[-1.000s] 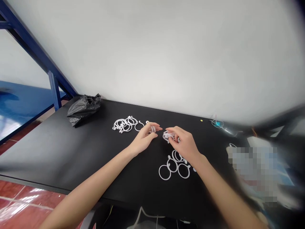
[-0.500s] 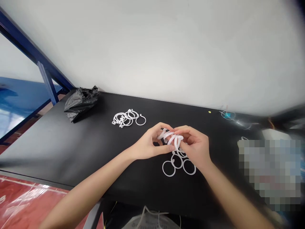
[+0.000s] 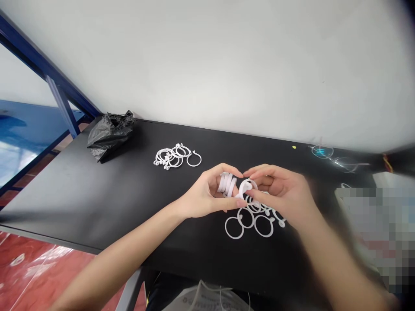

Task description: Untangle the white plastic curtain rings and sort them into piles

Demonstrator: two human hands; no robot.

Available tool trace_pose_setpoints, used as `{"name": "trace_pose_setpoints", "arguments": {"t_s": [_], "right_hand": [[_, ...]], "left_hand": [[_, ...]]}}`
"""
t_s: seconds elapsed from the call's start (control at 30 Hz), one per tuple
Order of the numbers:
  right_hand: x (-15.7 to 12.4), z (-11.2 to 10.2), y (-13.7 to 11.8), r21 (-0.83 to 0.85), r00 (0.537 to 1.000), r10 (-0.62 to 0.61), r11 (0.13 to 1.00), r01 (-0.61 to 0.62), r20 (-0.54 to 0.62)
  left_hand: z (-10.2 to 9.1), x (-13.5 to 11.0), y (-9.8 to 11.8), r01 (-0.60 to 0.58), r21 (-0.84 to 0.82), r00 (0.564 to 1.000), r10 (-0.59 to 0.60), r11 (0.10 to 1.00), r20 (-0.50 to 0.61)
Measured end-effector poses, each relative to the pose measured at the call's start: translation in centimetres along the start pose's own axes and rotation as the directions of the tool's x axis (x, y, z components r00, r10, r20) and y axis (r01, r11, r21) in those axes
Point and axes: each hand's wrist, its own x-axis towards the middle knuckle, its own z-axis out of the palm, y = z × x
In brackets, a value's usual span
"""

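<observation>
Black tabletop (image 3: 113, 194): left grip (image 3: 204, 196), right grip (image 3: 288, 194) holding white rings (image 3: 227, 183).

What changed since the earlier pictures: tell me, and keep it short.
Since the first picture, the left hand and right hand shifted rightward, nearer the person. The left now holds a row of white rings, more than showed there before; the right pinches at least one ring beside them. The ring pile at left and the black bag stayed put.

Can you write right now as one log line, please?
left hand: holding stacked white rings | right hand: touching another white ring | black table: far ring pile, near ring pile, black bag
</observation>
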Motion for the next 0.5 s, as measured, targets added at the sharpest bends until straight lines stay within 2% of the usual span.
{"name": "trace_pose_setpoints", "arguments": {"t_s": [0.13, 0.23, 0.37, 0.5], "right_hand": [[0.3, -1.6, 0.0, 0.024, 0.999, -0.026, 0.999, 0.027, -0.023], [0.2, -1.9, 0.1, 0.014, 0.994, -0.104, 0.995, 0.103, 0.033], [-0.1, -1.2, 0.1, -0.058, 0.977, -0.187, 0.979, 0.193, 0.104], [-0.2, -0.7, 0.3, -0.117, 0.967, -0.243, 0.961, 0.25, 0.074]], "left_hand": [[0.0, -0.2, 0.3, 0.077, 0.016, 0.996, -0.078, 0.997, 0.052], [0.1, -0.2, 0.4, 0.12, -0.011, 0.992, -0.119, 0.993, 0.045], [-0.1, -0.2, 0.3, 0.104, -0.144, 0.993, -0.094, 0.984, 0.077], [-0.4, -0.2, 0.1, 0.09, -0.244, 0.987, -0.055, 0.966, 0.149]]}}
